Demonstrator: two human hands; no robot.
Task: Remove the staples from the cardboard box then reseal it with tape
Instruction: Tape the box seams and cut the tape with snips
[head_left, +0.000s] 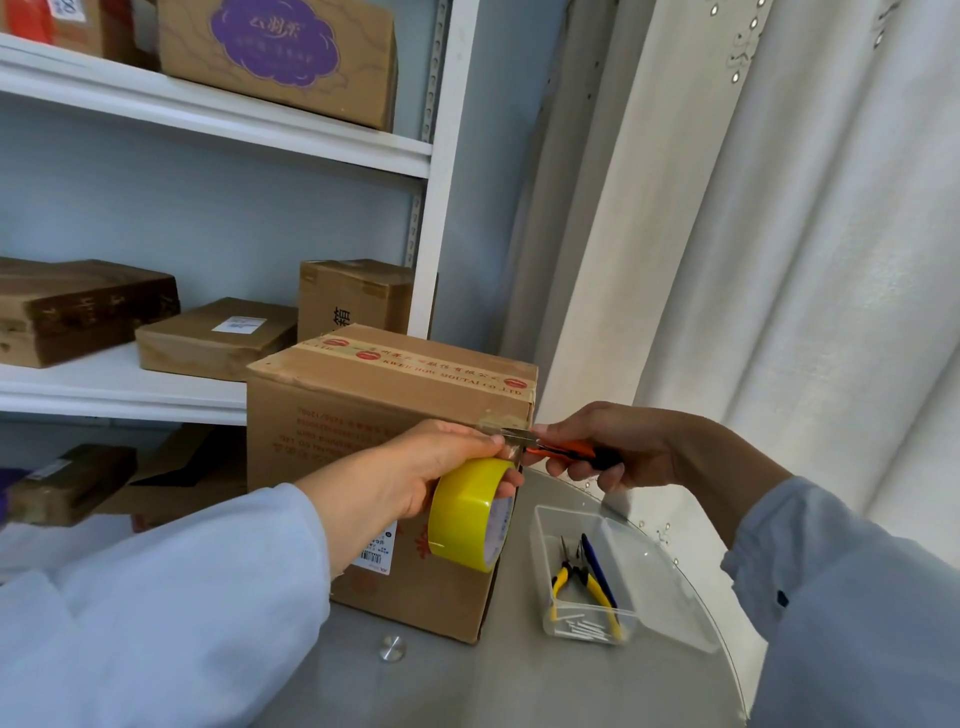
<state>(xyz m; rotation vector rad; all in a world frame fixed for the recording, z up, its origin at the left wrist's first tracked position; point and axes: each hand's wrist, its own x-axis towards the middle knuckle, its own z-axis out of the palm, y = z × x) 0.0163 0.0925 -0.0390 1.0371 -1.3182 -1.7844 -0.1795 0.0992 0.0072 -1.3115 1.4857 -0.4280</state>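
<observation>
Tape roll (470, 514) gripped in left hand (415, 467) fingers against cardboard box (363, 415); right hand (608, 441) fingers grip cutter (563, 451).

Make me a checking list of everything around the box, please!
Surface: round glass-topped table, grey underneath, with a metal stud.
Job's things: cardboard box upright on the table, printed tape along its top; yellow tape roll at its front right corner; orange-handled cutter at the tape end.
Clutter: clear plastic tray holding yellow-handled pliers, a blue tool and small white sticks.
Hands: left hand grips the tape roll; right hand grips the cutter.
Cables: nothing seen.
Surroundings: white shelves with more boxes on the left; pale curtain on the right.
</observation>
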